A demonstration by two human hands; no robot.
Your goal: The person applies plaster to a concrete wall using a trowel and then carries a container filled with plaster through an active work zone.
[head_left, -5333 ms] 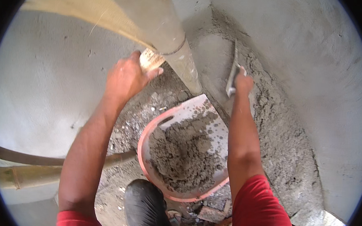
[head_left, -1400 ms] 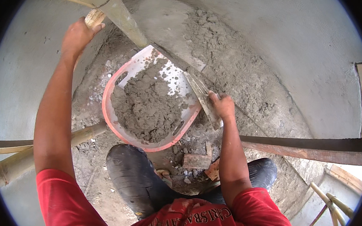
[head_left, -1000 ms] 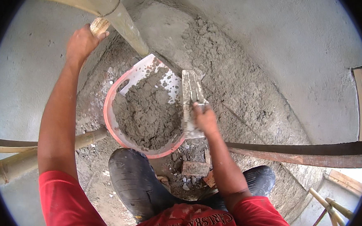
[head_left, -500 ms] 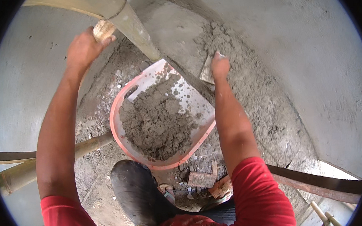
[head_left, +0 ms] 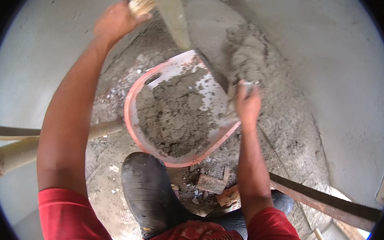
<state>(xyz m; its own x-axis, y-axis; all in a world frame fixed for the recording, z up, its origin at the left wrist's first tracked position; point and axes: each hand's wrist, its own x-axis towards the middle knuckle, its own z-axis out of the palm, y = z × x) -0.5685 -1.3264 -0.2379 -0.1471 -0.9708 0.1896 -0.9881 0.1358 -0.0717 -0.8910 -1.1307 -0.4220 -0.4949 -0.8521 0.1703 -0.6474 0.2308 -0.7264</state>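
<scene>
My left hand (head_left: 116, 22) is raised at the upper left, its fingers closed round a pale, rough piece of wood (head_left: 142, 4) beside a bamboo pole (head_left: 174, 17); how far the wood extends is hidden. My right hand (head_left: 248, 103) grips a trowel (head_left: 231, 108) whose blade is blurred and partly behind the hand, near the right corner of the tub. Grey wet mortar (head_left: 179, 115) lies heaped inside a pinkish-white cut plastic tub (head_left: 132, 127) with a slot handle. More mortar (head_left: 253, 53) is spread on the floor strip beyond my right hand.
Grey plastered walls (head_left: 332, 54) rise on both sides. A wooden plank (head_left: 319, 196) crosses at the right, and another bamboo pole (head_left: 16, 155) at the left. Broken bricks (head_left: 211, 183) and rubble lie by my black boot (head_left: 146, 192).
My right hand and the trowel have come nearer, from the mortar strip to the tub's right edge. The whole view has shifted; my left hand still grips the wood.
</scene>
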